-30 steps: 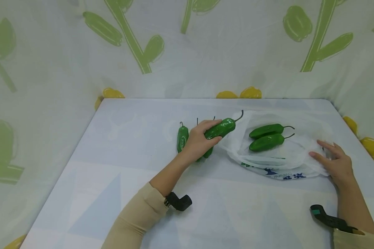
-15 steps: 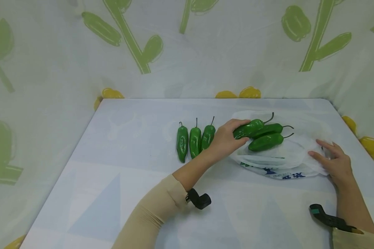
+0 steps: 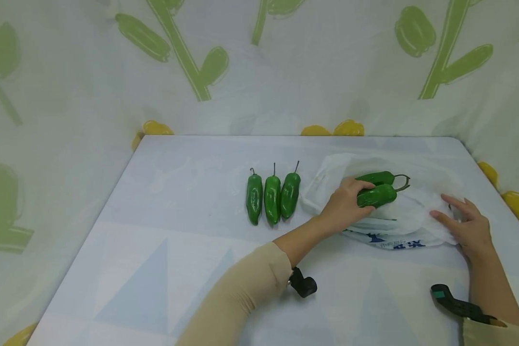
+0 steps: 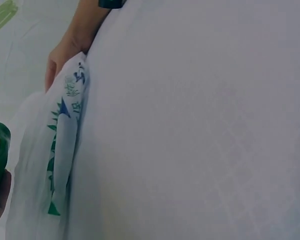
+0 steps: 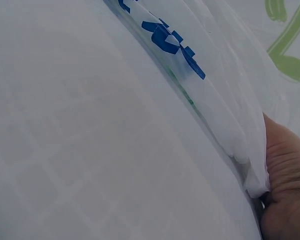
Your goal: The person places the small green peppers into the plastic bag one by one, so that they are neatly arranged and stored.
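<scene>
- Fingers, left: The left hand (image 3: 348, 202) is found over the white plastic bag (image 3: 411, 218), its fingers curled round a green pepper (image 3: 378, 195).
- Fingers, right: The right hand (image 3: 467, 226) is noted at the bag's right side, with thumb and forefinger set wide apart against the plastic; no closed pinch is seen.
- Position of goods: A second pepper (image 3: 384, 178) is seen just behind the held one, also at the bag. Whether these lie inside the mouth or on top of the plastic cannot be told, nor whether more are covered by the left hand.
- Remaining goods: A row of three peppers (image 3: 272, 199) is recorded on the desk (image 3: 177, 269), left of the bag, stems pointed away from the person.
- Step in hand: The setting down of the held pepper at the bag is judged to be under way, with the bag steadied by the right hand.
- Next move: A gentle release is judged to be called for, the plastic being kept from dragging; a reach to the row would then be required.
</scene>
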The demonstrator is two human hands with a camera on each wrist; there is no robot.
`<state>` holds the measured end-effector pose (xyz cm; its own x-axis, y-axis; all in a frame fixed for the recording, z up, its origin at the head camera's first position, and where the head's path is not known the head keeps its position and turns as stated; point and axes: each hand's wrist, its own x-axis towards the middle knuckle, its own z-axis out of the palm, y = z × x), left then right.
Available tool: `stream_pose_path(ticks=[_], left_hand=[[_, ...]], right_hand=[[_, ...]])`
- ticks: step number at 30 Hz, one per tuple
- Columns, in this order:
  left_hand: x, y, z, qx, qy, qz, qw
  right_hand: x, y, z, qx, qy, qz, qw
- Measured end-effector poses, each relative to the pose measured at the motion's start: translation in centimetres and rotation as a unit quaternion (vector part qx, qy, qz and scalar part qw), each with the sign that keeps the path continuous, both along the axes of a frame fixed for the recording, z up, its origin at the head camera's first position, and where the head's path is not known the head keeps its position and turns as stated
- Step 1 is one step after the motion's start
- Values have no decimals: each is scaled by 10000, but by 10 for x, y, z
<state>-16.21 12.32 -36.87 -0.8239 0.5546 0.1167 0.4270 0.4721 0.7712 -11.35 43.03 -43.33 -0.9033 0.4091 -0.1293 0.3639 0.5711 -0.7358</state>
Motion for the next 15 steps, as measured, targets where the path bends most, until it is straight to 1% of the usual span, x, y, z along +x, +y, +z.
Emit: stream_pose_path(ticks=[1,3,7,9,13,15], left_hand=[[0,3,-2,-34,-2,32,10000],[1,10,-6,-175,144,108,9997],[3,23,-16,-478,629,240,9966],[4,28,-21,-557,821,271,9947],[7,34,-28,-770,923,352,9921],[7,36,-31,-943,1061,411,9890]], right_hand=[[0,0,0,-3,-6,-17,10000],[0,0,1,-24,-24,-58,10000],[0,1,2,-78,-14,-111,9999],[-1,1,1,-134,35,-118,9998],[-1,0,0,-148,57,-87,9998],[-1,0,0,-109,13,-68,9999]])
